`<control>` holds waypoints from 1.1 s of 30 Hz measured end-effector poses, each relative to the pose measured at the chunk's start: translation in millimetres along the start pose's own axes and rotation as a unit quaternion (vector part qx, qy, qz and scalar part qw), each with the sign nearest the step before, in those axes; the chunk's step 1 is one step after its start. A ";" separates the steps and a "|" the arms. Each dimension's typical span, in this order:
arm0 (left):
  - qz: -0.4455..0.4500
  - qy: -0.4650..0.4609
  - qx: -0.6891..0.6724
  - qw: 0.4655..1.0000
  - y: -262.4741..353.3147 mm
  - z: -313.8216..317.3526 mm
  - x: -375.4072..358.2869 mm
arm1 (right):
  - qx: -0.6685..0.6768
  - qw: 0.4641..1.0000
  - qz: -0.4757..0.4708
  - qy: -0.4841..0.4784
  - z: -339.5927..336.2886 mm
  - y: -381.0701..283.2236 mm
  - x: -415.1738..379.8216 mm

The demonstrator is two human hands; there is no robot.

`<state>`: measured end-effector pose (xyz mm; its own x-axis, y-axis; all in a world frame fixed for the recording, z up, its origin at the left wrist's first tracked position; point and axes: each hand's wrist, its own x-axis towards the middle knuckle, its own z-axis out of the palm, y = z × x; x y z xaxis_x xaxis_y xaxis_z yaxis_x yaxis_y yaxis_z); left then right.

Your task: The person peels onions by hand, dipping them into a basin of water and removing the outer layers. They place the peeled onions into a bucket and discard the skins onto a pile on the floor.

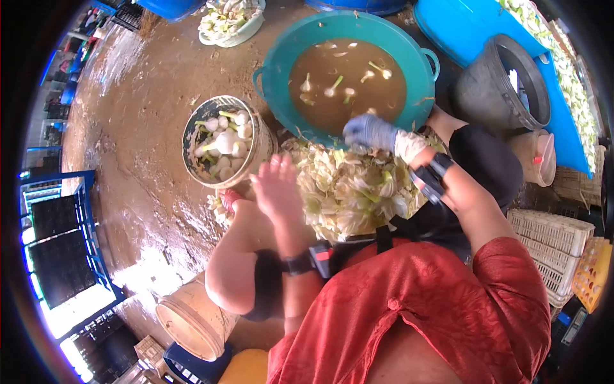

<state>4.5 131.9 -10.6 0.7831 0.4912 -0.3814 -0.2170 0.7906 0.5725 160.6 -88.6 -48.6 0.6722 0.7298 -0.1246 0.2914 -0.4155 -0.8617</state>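
My left hand [276,191] is bare and raised beside the white bucket, its fingers stretched out with nothing in them. That bucket [261,144] holds several white garlic bulbs [225,142]. My right hand [371,132], in a blue and white glove, is over the near rim of the green tub [278,48]. Its fingers are blurred, and whether they hold anything is hidden. Brown water fills the tub, with several bulbs [330,91] floating in it. A heap of garlic peels [352,192] lies between my legs, below the tub.
A basin of peels [231,25] stands at the top. A dark grey bucket [489,86] and a blue sheet [569,121] are at the right, above white crates [550,246]. A cream bucket [195,313] lies tipped at lower left. The floor [141,115] is wet and muddy.
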 end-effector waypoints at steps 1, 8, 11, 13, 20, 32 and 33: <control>-0.047 0.000 0.003 0.999 -8.2 -7.1 -0.1 | -0.089 0.991 0.100 0.022 -16.7 12.9 16.7; -0.135 0.031 0.114 0.984 -30.0 -1.7 3.3 | -0.190 0.910 0.361 0.075 -25.2 145.1 61.6; -0.132 0.042 0.125 0.982 -35.7 4.4 5.8 | -0.410 0.888 0.014 -0.207 13.3 196.4 76.5; -0.134 0.045 0.132 0.981 -39.7 4.9 5.5 | -0.376 0.888 -0.167 -0.207 22.5 166.3 71.5; -0.117 0.068 0.192 0.972 -38.7 21.8 -2.6 | 0.256 0.960 -0.114 -0.019 43.8 -30.5 44.3; 0.057 -0.061 0.151 0.985 -31.1 18.0 -24.9 | -0.091 0.974 -0.120 0.170 47.6 -105.8 -9.8; 0.058 -0.063 0.150 0.985 -31.3 18.4 -27.5 | -0.092 0.967 -0.129 0.200 50.0 -110.6 -10.1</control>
<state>0.4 86.9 -4.7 0.8332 0.5080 -0.2187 -0.1421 0.5787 0.8030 87.6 -22.8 23.3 0.7597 0.5688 0.3153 0.5759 -0.3631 -0.7324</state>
